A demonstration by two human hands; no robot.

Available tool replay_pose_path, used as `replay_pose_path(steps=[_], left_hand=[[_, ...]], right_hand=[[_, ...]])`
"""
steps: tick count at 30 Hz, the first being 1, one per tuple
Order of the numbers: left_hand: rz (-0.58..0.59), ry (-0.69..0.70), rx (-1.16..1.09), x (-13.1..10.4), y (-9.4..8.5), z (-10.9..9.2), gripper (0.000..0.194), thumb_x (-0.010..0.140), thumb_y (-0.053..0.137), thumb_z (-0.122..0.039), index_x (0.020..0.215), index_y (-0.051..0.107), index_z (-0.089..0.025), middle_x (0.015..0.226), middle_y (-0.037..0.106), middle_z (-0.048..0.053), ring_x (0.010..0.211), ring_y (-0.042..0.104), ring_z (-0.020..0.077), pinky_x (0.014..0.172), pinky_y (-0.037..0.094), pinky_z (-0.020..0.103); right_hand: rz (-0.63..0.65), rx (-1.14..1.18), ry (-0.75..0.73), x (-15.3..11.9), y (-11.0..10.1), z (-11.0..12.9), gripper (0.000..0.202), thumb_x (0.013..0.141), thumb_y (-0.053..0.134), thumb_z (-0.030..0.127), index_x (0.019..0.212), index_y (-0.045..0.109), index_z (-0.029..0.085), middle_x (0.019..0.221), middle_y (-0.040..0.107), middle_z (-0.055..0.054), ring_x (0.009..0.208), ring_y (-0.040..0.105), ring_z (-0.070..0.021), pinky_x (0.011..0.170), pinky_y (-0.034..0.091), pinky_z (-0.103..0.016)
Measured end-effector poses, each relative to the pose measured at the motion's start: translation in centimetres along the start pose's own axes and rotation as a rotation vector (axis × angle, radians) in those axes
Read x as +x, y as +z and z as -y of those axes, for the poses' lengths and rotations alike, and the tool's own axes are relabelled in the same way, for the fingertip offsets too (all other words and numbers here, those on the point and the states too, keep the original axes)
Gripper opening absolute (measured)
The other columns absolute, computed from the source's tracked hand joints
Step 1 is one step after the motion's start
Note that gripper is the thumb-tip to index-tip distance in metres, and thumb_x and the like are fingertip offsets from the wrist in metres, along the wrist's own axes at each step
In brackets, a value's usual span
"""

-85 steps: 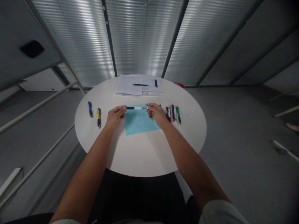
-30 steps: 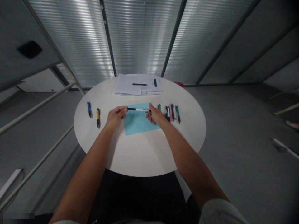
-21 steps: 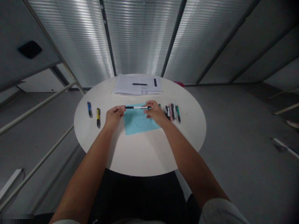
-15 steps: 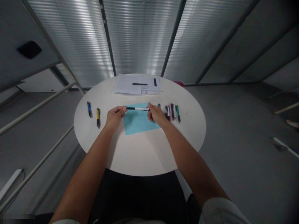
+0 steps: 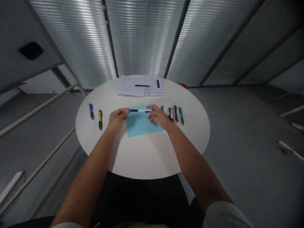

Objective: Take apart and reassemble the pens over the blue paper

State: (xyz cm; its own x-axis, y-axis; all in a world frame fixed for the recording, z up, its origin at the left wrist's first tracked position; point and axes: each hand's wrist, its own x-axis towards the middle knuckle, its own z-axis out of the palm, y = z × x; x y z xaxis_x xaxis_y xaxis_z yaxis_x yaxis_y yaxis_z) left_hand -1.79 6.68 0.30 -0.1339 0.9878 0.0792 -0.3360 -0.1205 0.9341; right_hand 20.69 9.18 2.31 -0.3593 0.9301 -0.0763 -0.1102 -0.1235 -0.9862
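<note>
A white pen with a black grip [image 5: 142, 110] lies level between my two hands, above a light blue sheet [image 5: 139, 128]. My left hand [image 5: 117, 119] is closed on the pen, pinching its black end between thumb and fingers. At the pen's white end is my right hand [image 5: 161, 119], its fingers spread apart around that end. Whether a fingertip of the right hand still touches the pen I cannot tell. The right hand and wrist cover the sheet's right part.
Left on the round white table [image 5: 147, 161] lie a blue pen [image 5: 91, 111] and a yellow pen [image 5: 100, 119]. Several pens, among them a green pen [image 5: 181, 116], lie right of my right hand. At the back, papers [image 5: 130, 88] carry a black pen [image 5: 142, 85].
My right hand's fingers have loosened from the pen's white end and spread apart. The left hand keeps its pinch, and the pen has stayed about where it was.
</note>
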Motion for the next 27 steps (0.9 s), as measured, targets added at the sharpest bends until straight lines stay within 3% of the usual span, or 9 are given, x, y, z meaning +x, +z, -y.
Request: replay_pose_path(steps=[3,7,11,14,17,23,27], left_hand=[[0.005,0.016,0.011,-0.01,0.02,-0.1,0.02,0.065,0.08,-0.029,0.076,0.074,-0.014,0.067,0.061,0.002,0.06,0.048,0.0084,0.06,0.036,0.025],[0.012,0.014,0.015,-0.02,0.02,-0.08,0.02,0.065,0.08,-0.029,0.077,0.074,-0.014,0.068,0.062,0.002,0.06,0.048,0.0088,0.059,0.036,0.025],[0.013,0.008,0.019,0.07,-0.04,0.0,0.019,0.066,0.079,-0.029,0.077,0.074,-0.014,0.068,0.062,0.002,0.061,0.049,0.0089,0.06,0.037,0.025],[0.007,0.011,0.006,0.15,-0.07,0.01,0.019,0.065,0.079,-0.028,0.077,0.074,-0.015,0.069,0.062,0.002,0.061,0.049,0.0089,0.059,0.036,0.025],[0.009,-0.002,0.019,0.09,-0.02,-0.04,0.02,0.064,0.079,-0.028,0.078,0.074,-0.015,0.07,0.063,0.003,0.06,0.049,0.0086,0.059,0.036,0.024],[0.038,0.001,0.053,-0.04,0.05,-0.05,0.019,0.066,0.077,-0.028,0.079,0.073,-0.015,0.072,0.063,0.002,0.059,0.049,0.008,0.058,0.037,0.024],[0.04,-0.004,0.101,0.16,-0.26,0.16,0.016,0.067,0.075,-0.027,0.079,0.071,-0.017,0.069,0.061,0.001,0.059,0.05,0.0094,0.059,0.039,0.025]], right_hand=[[-0.018,-0.077,0.051,0.11,0.08,-0.15,0.032,0.082,0.056,0.048,0.099,0.053,0.021,0.06,0.056,0.005,0.04,0.046,-0.0085,0.033,0.03,-0.019],[-0.015,-0.023,-0.022,0.08,0.17,-0.2,0.037,0.077,0.064,0.04,0.107,0.05,0.025,0.07,0.061,0.005,0.044,0.051,-0.0088,0.033,0.031,-0.018],[-0.041,-0.139,0.054,-0.04,0.05,-0.14,0.03,0.085,0.053,0.048,0.101,0.053,0.022,0.054,0.05,0.007,0.032,0.037,-0.0077,0.029,0.021,-0.019],[-0.058,-0.062,-0.015,-0.05,-0.01,-0.03,0.035,0.074,0.067,0.035,0.104,0.052,0.025,0.063,0.051,0.009,0.038,0.042,-0.0059,0.031,0.021,-0.016],[-0.073,0.016,-0.001,-0.1,0.17,0.12,0.032,0.073,0.069,0.037,0.096,0.052,0.025,0.072,0.051,0.007,0.042,0.042,-0.0042,0.032,0.019,-0.016],[-0.004,-0.1,0.092,0.09,0.46,-0.27,0.035,0.066,0.077,0.035,0.094,0.062,0.02,0.07,0.056,0.003,0.044,0.036,-0.0032,0.037,0.019,-0.018],[-0.008,-0.169,0.019,0.6,-0.11,-0.77,0.032,0.064,0.078,0.035,0.087,0.067,0.017,0.063,0.053,0.004,0.047,0.035,-0.0039,0.042,0.023,-0.02]])
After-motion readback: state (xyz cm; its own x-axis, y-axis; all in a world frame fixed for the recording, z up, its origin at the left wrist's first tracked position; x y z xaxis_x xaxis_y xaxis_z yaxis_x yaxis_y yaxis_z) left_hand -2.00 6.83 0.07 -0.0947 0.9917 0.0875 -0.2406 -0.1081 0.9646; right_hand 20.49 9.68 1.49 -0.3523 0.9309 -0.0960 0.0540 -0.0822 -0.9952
